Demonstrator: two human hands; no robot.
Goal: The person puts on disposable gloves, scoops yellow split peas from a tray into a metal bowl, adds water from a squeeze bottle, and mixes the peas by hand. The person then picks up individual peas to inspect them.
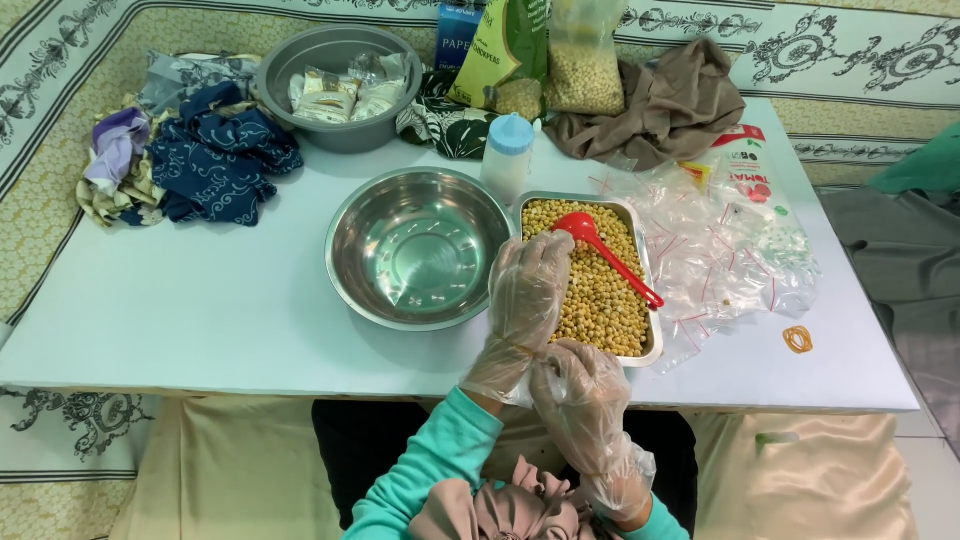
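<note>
On the far left of the white counter (200, 300) lies a heap of crumpled cloths, a dark blue patterned one (222, 160) on top. Behind it stands a grey basin (290, 65) holding small packets. Next comes an empty steel bowl (416, 248), and just behind its right rim a white squeeze bottle with a pale blue cap (507, 155).

The left hand (525, 300), in a loose clear plastic glove, is raised over the near-left corner of the rectangular metal tray (652, 352), which is heaped with dried chickpeas (600, 290). Its fingers (545, 255) are extended and loosely together, holding nothing, the tips just short of the bowl of the red scoop (600, 250). The right hand (585, 410), also gloved, sits lower, at the left wrist, its fingers (560, 370) pinched on the cuff of the left glove; it is the farther of the two from the scoop.

The scoop lies on the chickpeas, its long axis running diagonally: bowl at the far left, near the left fingertips, handle slanting away to the near right, where its end rests by the tray's right rim. So the bowl end points toward the left hand and the handle away from both hands.

Right of the tray lies a spread of small clear zip bags (730, 250), and nearer the edge an orange rubber band (797, 339).
</note>
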